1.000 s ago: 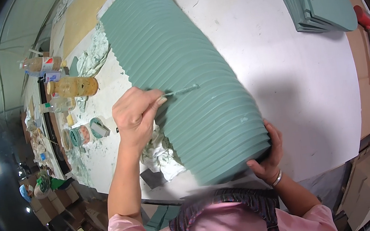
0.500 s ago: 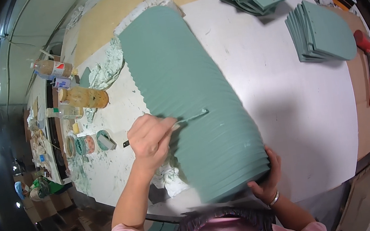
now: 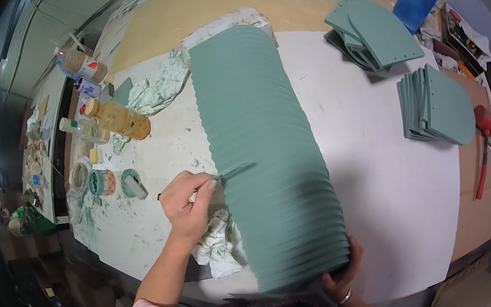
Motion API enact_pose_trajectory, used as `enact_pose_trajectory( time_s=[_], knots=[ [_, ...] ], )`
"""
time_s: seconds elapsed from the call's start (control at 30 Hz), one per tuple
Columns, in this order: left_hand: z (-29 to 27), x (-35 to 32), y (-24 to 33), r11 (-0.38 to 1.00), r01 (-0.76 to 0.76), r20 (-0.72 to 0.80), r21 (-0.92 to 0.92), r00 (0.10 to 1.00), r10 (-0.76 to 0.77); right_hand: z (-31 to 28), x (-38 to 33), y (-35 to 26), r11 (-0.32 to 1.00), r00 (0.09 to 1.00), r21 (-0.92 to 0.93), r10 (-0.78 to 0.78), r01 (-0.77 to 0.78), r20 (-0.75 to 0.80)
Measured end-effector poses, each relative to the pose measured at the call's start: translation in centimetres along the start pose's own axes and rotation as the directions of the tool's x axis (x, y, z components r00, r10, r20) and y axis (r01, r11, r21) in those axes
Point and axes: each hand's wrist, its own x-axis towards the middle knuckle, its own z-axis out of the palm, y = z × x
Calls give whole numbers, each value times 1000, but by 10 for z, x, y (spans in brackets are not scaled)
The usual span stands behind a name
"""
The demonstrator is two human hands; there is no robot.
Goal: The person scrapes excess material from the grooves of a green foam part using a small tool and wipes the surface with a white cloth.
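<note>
A long row of green panels with rounded edges (image 3: 260, 126) lies across the table, pressed together so their edges form a ridged surface. My left hand (image 3: 187, 205) is closed around a thin tool (image 3: 238, 169) smeared with green, either a spatula or a brush. The tool's end lies over the ridges at the middle of the row; its dark handle end shows behind my fingers. At the row's near right corner, my right hand (image 3: 345, 271) grips the end panel, its fingers partly hidden. A crumpled, stained white cloth (image 3: 216, 245) is beside the row, below my left hand.
To the left stand an orange-brown bottle (image 3: 121, 119), a clear bottle (image 3: 85, 131) and an open jar of green paste (image 3: 101, 182). Loose green panels (image 3: 376, 31) and a fanned stack (image 3: 440, 107) lie on the right, near a red mallet (image 3: 485, 123) and a blue bottle (image 3: 417, 0).
The tool in my left hand has drawn back leftward along the ridges. My right hand keeps hold of the row's near end. The whole view has shifted.
</note>
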Motion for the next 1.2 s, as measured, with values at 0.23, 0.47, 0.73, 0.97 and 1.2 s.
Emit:
enact_pose_trajectory(
  time_s=[0.23, 0.47, 0.73, 0.97, 1.2],
  knots=[
    [-5, -4, -20, 975, 181, -81, -129, 978, -193, 0, -1, -1, 999, 1000, -46, -3, 3, 0],
    [-9, 37, -22, 939, 272, 7, -212, 961, -277, 1, -3, 1, 1000, 999, 10, 8, -7, -31],
    [14, 97, -35, 998, 5, 117, -56, 993, 1, -2, -6, 1, 999, 1000, -25, 22, -22, -6],
    [27, 113, -39, 991, -122, 142, 61, 983, 113, -2, -6, 0, 999, 1000, -46, 11, -11, 0],
    [32, 117, -41, 975, -190, 152, 119, 974, 171, -2, -8, 3, 999, 1000, -52, 7, -7, 0]
  ],
)
